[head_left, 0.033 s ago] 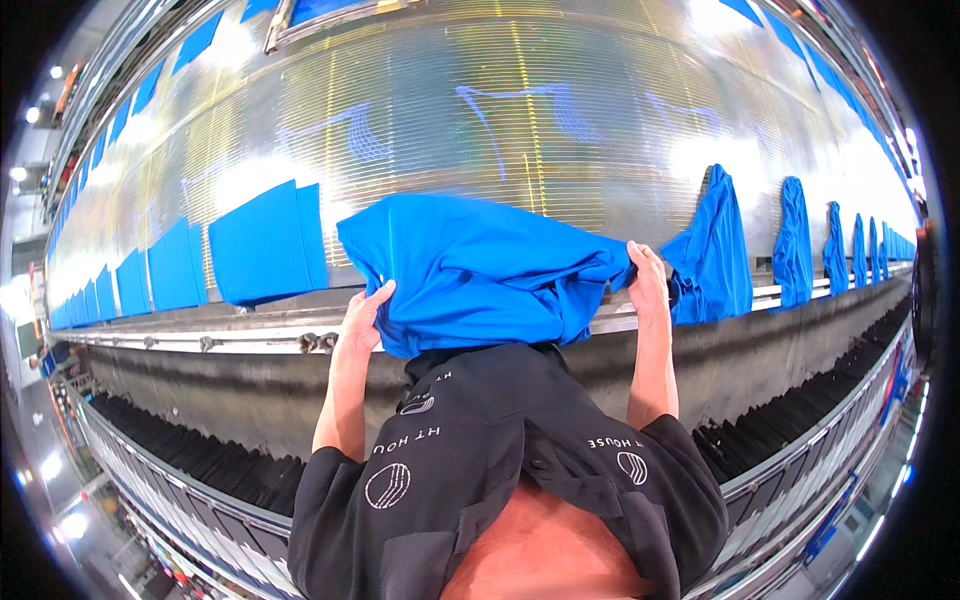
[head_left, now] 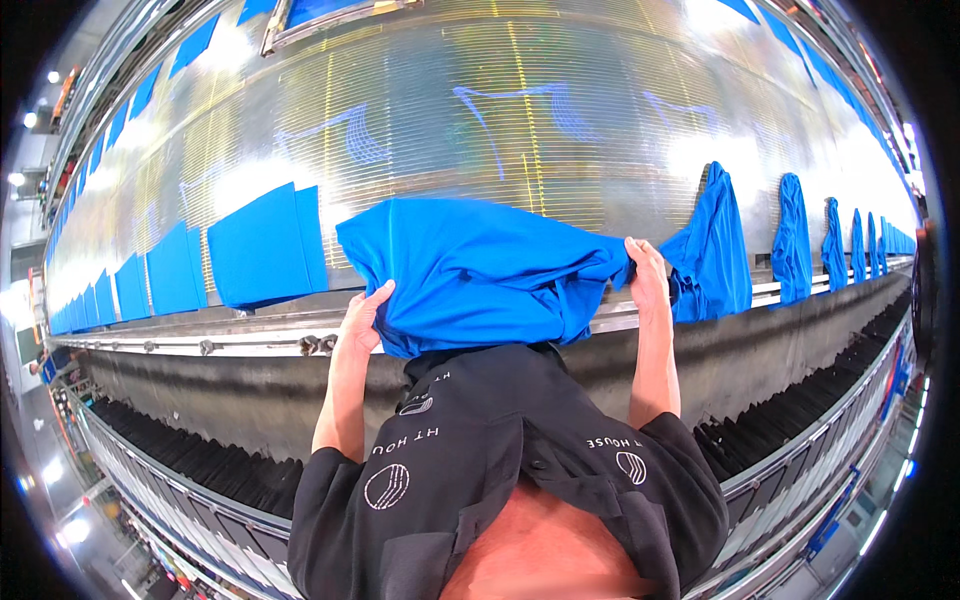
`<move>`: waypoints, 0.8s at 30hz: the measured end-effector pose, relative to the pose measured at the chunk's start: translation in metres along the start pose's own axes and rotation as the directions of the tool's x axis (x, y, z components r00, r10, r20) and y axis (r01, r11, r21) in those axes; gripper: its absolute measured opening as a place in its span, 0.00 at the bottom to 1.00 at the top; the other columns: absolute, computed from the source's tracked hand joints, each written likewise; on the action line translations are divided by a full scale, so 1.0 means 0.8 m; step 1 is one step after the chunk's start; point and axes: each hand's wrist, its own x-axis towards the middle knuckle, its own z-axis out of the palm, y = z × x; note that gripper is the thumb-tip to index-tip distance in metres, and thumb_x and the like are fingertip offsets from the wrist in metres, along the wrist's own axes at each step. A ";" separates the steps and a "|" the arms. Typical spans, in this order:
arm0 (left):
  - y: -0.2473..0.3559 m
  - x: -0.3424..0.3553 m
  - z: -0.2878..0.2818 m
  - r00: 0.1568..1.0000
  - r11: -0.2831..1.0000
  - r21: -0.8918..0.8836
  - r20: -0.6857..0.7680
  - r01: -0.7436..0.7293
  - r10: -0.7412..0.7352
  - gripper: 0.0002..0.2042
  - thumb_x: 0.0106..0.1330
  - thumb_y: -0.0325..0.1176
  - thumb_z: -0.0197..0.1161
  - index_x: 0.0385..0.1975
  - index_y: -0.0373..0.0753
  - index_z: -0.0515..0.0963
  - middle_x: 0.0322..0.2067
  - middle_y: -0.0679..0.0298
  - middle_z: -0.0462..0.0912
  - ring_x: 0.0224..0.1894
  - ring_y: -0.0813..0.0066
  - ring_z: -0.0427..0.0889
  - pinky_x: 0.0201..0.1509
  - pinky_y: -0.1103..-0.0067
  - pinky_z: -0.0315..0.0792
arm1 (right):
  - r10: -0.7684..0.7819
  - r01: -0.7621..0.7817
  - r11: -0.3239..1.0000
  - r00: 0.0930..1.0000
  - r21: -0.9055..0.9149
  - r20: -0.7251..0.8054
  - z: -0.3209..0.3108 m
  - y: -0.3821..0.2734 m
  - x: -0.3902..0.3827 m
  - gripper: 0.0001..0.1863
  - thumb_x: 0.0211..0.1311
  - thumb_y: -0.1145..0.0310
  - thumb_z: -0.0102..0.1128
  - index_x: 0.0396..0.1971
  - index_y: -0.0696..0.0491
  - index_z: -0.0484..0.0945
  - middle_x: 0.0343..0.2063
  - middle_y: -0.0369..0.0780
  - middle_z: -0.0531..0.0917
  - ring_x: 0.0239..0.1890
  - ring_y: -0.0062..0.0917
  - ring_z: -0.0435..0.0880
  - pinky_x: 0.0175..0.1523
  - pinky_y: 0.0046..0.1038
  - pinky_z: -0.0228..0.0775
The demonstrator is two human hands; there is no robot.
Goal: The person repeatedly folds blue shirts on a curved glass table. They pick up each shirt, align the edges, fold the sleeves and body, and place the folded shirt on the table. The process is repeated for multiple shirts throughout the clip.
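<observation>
A large blue fabric piece (head_left: 480, 265) stretches in front of my torso, over the near edge of a long, shiny table (head_left: 430, 130). Its far part is fairly smooth, while folds gather toward its right and near side. My left hand (head_left: 365, 315) is closed on its left edge, thumb on top and the other fingers hidden behind the cloth. At the opposite end, my right hand (head_left: 648, 275) pinches a gathered corner. Just beyond that hand, a bunched blue cloth (head_left: 715, 255) lies over the table edge.
Flat blue panels (head_left: 260, 250) lie in a row along the left side, and more bunched blue cloths (head_left: 791, 240) line the right. A metal rail (head_left: 250, 343) runs along the near edge. A framed screen (head_left: 330, 15) sits at the far side. Behind me are dark folded pieces (head_left: 220, 455).
</observation>
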 end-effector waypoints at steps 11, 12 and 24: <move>0.001 0.015 -0.003 0.963 0.954 -0.141 0.002 -0.266 0.269 0.20 0.68 0.29 0.63 0.59 0.31 0.71 0.54 0.53 0.80 0.55 0.60 0.80 0.60 0.63 0.75 | -0.651 0.520 0.622 0.759 -0.586 -0.016 0.142 -0.110 0.097 0.17 0.64 0.58 0.62 0.36 0.60 0.81 0.32 0.43 0.85 0.33 0.32 0.81 0.46 0.35 0.71; -0.001 0.014 -0.005 0.966 0.955 -0.145 -0.030 -0.259 0.258 0.21 0.68 0.30 0.63 0.59 0.31 0.70 0.55 0.53 0.79 0.55 0.60 0.80 0.60 0.62 0.75 | -0.603 0.421 0.620 0.795 -0.662 -0.060 0.132 -0.104 0.089 0.17 0.64 0.57 0.62 0.35 0.59 0.81 0.32 0.44 0.85 0.33 0.33 0.81 0.46 0.35 0.71; -0.009 0.000 0.023 0.996 0.992 0.099 -0.029 -0.077 0.080 0.25 0.62 0.34 0.71 0.55 0.28 0.73 0.50 0.53 0.82 0.48 0.64 0.84 0.56 0.65 0.77 | -0.134 0.209 0.600 0.978 -0.773 0.160 0.091 0.016 -0.076 0.17 0.55 0.61 0.70 0.37 0.58 0.83 0.33 0.48 0.87 0.39 0.38 0.87 0.45 0.38 0.76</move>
